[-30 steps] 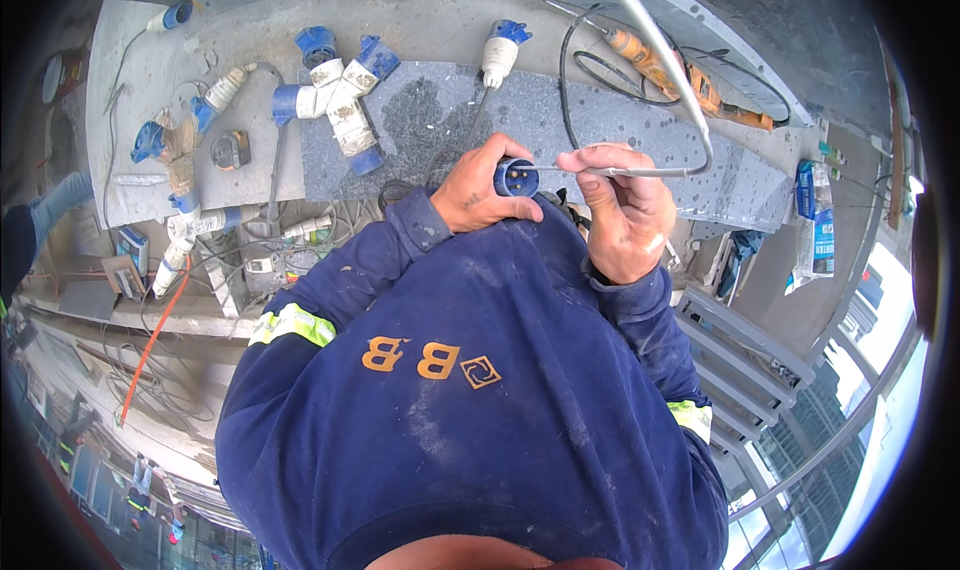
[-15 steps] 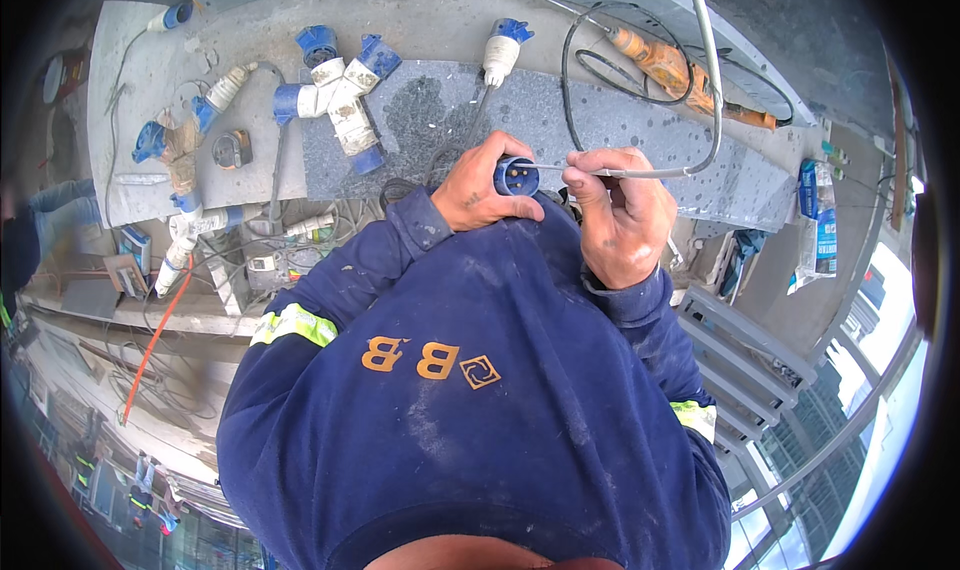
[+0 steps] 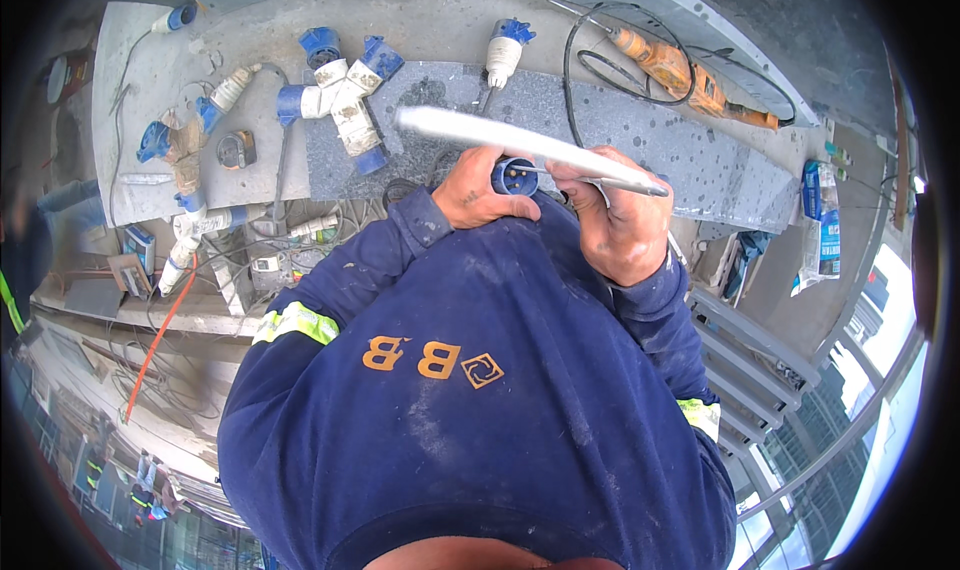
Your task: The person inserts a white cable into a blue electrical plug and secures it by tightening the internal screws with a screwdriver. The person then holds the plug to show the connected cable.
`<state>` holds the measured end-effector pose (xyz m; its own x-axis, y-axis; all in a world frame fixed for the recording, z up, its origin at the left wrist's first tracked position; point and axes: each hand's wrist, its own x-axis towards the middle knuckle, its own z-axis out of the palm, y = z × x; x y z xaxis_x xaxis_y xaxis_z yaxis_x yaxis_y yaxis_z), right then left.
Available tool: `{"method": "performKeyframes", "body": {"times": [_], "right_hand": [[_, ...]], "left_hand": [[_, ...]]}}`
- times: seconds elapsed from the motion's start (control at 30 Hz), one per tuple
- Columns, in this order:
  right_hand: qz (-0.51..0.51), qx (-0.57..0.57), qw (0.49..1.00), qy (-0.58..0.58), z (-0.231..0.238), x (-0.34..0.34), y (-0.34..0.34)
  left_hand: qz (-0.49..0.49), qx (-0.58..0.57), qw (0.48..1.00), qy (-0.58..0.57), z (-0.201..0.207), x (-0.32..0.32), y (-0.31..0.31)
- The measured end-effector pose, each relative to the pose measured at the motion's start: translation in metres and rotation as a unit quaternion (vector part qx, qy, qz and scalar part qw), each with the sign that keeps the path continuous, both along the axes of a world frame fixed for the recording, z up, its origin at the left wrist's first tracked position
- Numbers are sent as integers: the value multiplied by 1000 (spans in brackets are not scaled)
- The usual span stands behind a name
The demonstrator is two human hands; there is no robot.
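A round blue plug (image 3: 514, 181) sits just past 12 o'clock, its open mouth turned upward, brass-coloured pins showing inside. A slender bent rod (image 3: 500, 132) enters from 3 o'clock, its thin tip at the mouth; its pale, blurred length slants toward 10 o'clock.

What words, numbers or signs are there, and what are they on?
Blue top: big orange letters and a diamond sign; I won't copy them out.
Blue-and-white bag: print too small to read.
Orange power tool: any marks too small to read.
Blue plug in the left hand: no readable words.
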<state>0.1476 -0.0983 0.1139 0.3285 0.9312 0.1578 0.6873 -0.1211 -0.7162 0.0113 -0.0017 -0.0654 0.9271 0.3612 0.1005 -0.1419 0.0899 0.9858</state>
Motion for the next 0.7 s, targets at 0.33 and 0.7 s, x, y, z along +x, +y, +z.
{"method": "performKeyframes", "body": {"times": [0.33, 0.7], "right_hand": [[-10, 75, 995, -71, -10, -8, 12], [-88, 9, 996, -12, -24, -11, 3]], "left_hand": [[1, 5, 999, 41, 13, 1, 1], [8, 27, 999, 37, 6, -1, 0]]}}
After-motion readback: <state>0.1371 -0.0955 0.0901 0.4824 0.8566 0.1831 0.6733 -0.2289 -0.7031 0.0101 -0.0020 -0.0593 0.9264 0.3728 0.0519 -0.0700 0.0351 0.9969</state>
